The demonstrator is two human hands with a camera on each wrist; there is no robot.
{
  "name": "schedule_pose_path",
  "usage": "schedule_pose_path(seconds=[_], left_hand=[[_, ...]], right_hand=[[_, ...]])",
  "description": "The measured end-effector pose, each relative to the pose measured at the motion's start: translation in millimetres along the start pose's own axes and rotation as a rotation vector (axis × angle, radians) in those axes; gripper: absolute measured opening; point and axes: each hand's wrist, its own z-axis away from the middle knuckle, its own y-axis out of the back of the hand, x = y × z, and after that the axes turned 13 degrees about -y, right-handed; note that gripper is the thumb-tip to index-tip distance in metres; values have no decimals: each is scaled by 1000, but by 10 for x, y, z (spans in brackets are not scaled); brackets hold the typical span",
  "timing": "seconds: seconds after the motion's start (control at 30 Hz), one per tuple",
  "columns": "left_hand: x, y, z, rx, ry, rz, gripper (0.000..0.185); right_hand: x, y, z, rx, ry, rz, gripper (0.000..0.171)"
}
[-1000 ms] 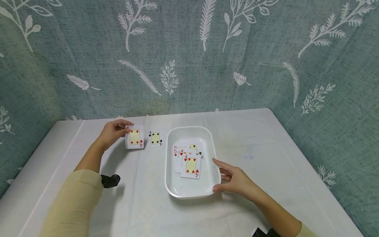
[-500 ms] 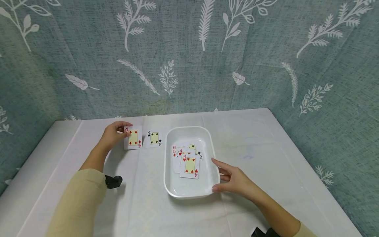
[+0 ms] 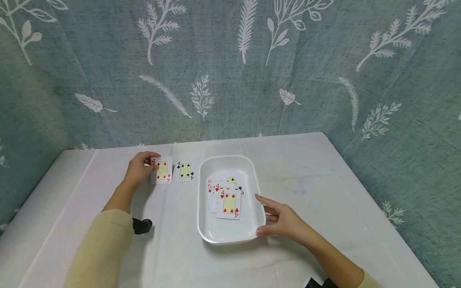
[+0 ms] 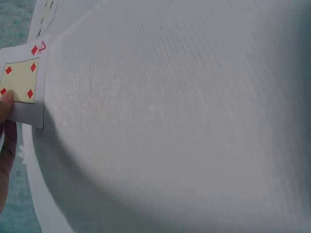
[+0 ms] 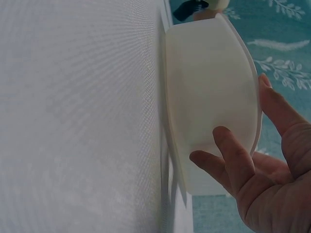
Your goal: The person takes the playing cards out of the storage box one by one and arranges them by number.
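At the far left of the table, my left hand (image 3: 139,171) pinches the four of diamonds playing card (image 3: 161,171) by its left side, thumb on the face. The card stands out in the left wrist view too. Just right of it lies the four of spades (image 3: 185,171), face up. My right hand (image 3: 284,222) grips the right side of a white plastic tray (image 3: 212,237), with fingers (image 5: 233,150) against its outer wall. Inside the tray, several overlapping cards lie face up, with a four of hearts (image 3: 229,205) on top. Those beneath it are partly covered.
A white cloth (image 3: 317,192) covers the table. Behind it and at the right hangs a green leaf-patterned curtain (image 3: 230,104). A black wrist mount (image 3: 142,226) sticks out from the left sleeve.
My left hand has shifted slightly with the four of diamonds, and its upper corner number now shows more fully. The right hand keeps its place on the tray. The head view has moved a little.
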Motion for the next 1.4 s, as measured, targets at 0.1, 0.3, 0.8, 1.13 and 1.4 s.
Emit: schedule_pose_path(seconds=[0.1,0.3,0.8,1.13,1.4], left_hand=[[17,-19,0,-21,16,-22,35],[39,-66,-8,-44,56,-49,36],[-23,-137,4,-71,100,-73,41],[-52,-109,37,-57,134,-34,51],[-67,-10,99,-81,117,48,58]], right_hand=[[8,-5,-8,0,-3,-5,95],[18,0,-7,4,2,-4,96],[28,-13,-8,11,4,5,95],[26,-9,-12,10,2,-8,94],[18,-9,-6,19,-5,-7,95]])
